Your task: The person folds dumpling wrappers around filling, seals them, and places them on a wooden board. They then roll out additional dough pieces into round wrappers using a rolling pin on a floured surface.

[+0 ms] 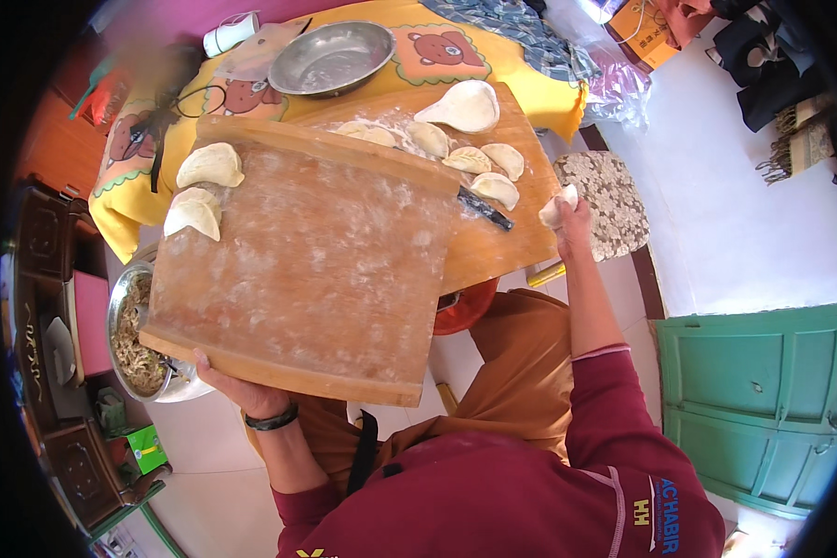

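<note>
My left hand (247, 394) grips the near edge of a floured wooden board (307, 279), partly under it. This board overlaps a second wooden board (502, 251) on the right. In my right hand (573, 220) is a piece of pale dough (556, 207), held beyond the second board's right edge. Large filled dumplings (209, 166) lie at the upper left of the near board. Several more dumplings (494, 190) and one flat dough wrapper (466, 107) are on the second board. A dark-handled tool (485, 208) sticks out beside the near board; its other end is hidden.
A metal bowl of filling (138, 349) stands at the left, below the near board's level. Behind the boards, a metal basin (333, 59) rests on a yellow tablecloth (370, 14). At the right are a floral-covered stool (603, 206) and green cabinet doors (753, 390).
</note>
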`<act>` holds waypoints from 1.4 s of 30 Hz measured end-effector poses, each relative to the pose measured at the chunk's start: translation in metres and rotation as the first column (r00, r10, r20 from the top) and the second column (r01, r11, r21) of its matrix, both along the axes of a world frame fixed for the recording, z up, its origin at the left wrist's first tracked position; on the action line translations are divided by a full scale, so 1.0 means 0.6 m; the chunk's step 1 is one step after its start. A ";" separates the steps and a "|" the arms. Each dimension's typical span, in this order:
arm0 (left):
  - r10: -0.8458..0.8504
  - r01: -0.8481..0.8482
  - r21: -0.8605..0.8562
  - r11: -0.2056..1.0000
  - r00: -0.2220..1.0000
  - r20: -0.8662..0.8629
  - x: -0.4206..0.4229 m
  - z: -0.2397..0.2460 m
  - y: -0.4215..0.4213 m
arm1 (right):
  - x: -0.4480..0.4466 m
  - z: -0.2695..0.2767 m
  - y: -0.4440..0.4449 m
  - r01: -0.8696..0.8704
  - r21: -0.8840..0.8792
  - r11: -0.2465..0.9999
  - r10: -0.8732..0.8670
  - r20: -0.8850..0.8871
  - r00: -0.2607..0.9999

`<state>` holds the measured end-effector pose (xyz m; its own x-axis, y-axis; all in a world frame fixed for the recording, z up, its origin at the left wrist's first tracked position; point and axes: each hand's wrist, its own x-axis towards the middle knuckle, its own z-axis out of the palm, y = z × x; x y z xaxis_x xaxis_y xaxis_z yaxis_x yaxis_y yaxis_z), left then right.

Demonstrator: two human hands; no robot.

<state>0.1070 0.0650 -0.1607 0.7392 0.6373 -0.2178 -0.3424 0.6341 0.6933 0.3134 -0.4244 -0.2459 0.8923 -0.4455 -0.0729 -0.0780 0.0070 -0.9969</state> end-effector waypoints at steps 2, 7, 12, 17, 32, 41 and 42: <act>0.001 0.000 -0.025 1.000 1.000 0.022 -0.005 0.018 0.012 | 0.008 0.019 0.021 0.007 0.088 0.996 -0.008 0.015 1.000; 0.145 -0.144 0.069 0.987 0.989 0.001 -0.014 0.076 0.046 | 0.062 0.066 0.160 -0.511 -0.062 0.857 0.511 -0.014 0.859; 0.339 -0.335 0.174 0.926 0.941 0.009 -0.014 0.129 0.099 | 0.092 0.047 0.334 -0.596 -0.395 0.699 0.584 -0.166 0.795; 0.464 -0.450 0.347 0.823 0.885 0.045 0.006 0.144 0.138 | 0.096 0.014 0.413 -0.702 -0.552 0.451 0.717 -0.244 0.653; 0.463 -0.457 0.258 0.851 0.885 0.040 0.019 0.112 0.142 | 0.016 0.000 0.487 -0.380 -0.859 0.342 0.646 -0.079 0.759; 0.399 -0.414 0.197 0.889 0.910 0.115 0.021 0.117 0.126 | -0.003 0.017 0.358 -0.453 -0.882 0.132 0.868 -0.118 0.482; 0.412 -0.426 0.206 0.881 0.904 0.111 0.021 0.118 0.125 | 0.006 0.017 0.353 -0.460 -0.868 0.187 0.803 -0.135 0.581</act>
<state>0.1198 0.1398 -0.0902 0.3995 0.9167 0.0017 -0.5889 0.2552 0.7668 0.3170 -0.2126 -0.2354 0.7724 0.5917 0.2310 0.6207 -0.6258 -0.4724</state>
